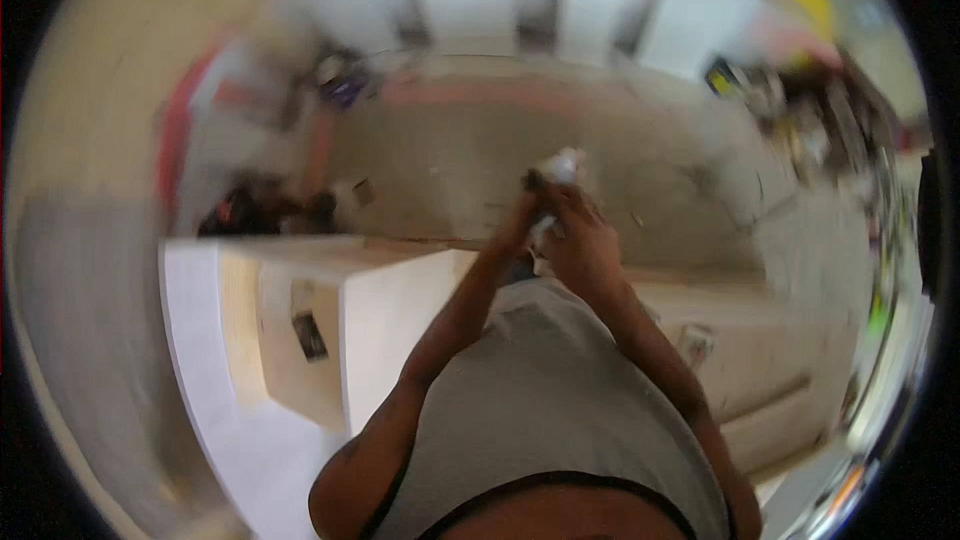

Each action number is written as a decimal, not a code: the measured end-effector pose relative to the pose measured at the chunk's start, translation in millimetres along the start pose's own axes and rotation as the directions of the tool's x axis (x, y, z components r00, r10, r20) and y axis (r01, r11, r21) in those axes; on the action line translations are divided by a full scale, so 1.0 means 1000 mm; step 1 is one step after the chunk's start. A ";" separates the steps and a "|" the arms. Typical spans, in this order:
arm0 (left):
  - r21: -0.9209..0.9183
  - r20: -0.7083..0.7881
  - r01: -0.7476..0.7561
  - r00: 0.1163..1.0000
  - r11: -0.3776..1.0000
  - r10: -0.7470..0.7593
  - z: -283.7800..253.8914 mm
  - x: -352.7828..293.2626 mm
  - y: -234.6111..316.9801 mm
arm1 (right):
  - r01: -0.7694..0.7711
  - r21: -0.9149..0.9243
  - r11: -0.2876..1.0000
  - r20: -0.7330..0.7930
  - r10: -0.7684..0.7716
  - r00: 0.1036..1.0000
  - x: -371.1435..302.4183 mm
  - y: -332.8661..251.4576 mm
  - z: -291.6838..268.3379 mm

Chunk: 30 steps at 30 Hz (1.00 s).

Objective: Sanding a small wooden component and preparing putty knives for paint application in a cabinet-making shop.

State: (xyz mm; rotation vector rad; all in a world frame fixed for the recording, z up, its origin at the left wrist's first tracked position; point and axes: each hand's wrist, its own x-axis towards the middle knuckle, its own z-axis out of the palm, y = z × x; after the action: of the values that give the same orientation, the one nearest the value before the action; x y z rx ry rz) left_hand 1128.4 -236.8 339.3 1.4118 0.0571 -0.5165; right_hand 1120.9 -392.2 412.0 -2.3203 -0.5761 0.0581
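My two hands meet out in front of my body, both smeared by motion. My right hand (582, 237) is closed around a small white thing (563, 164); its kind is too blurred to tell. Against it, on the left, my left hand (528, 214) is closed too. A dark piece (535, 181) shows at the left hand's fingertips. What lies between the palms is hidden.
On my left stands a white and pale wood cabinet or box (395, 315), with a small dark flat item (310, 336) inside. Wooden boards (770, 340) lie to my right. White panels (470, 0) stand at the back, and clutter (800, 100) is heaped at the far right.
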 end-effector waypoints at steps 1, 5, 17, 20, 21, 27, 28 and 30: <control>-0.432 0.037 -0.076 0.994 0.899 0.102 0.001 0.019 -0.004 | 0.036 -0.070 0.997 -0.060 -0.040 0.997 0.015 0.001 -0.016; 0.229 0.033 -0.241 0.970 0.943 0.239 0.022 0.131 0.011 | -0.318 0.014 0.948 -0.277 0.309 0.910 0.083 0.099 -0.059; -0.166 -0.057 -0.054 0.997 0.985 0.045 0.180 0.497 0.039 | -0.406 0.285 0.869 -0.322 0.485 0.813 0.213 0.442 -0.209; -0.113 0.033 0.074 0.997 0.991 -0.071 0.203 0.535 0.052 | -0.616 0.372 0.695 0.220 0.578 0.786 0.213 0.506 -0.259; -0.163 0.079 0.075 0.995 0.984 -0.062 0.240 0.583 0.056 | -0.535 0.304 0.789 -0.042 0.572 0.819 0.203 0.515 -0.270; 0.257 0.444 0.202 0.844 0.945 -0.301 0.453 0.761 0.044 | -0.533 0.669 0.519 -0.385 0.854 0.349 0.143 0.699 -0.381; 0.335 0.524 0.207 0.770 0.919 -0.365 0.483 0.786 0.043 | -0.495 0.653 0.573 -0.482 0.819 0.313 0.128 0.728 -0.401; 0.392 0.624 0.117 0.695 0.912 -0.357 0.560 0.828 0.039 | -0.594 0.547 0.590 -0.644 0.750 0.152 0.107 0.752 -0.438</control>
State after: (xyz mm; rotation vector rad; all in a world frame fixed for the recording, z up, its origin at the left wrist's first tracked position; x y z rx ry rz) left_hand 1731.5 -1021.2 193.4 1.4538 -0.4748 -1.3057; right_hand 1598.6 -1107.1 240.4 -1.8860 1.0122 -0.5702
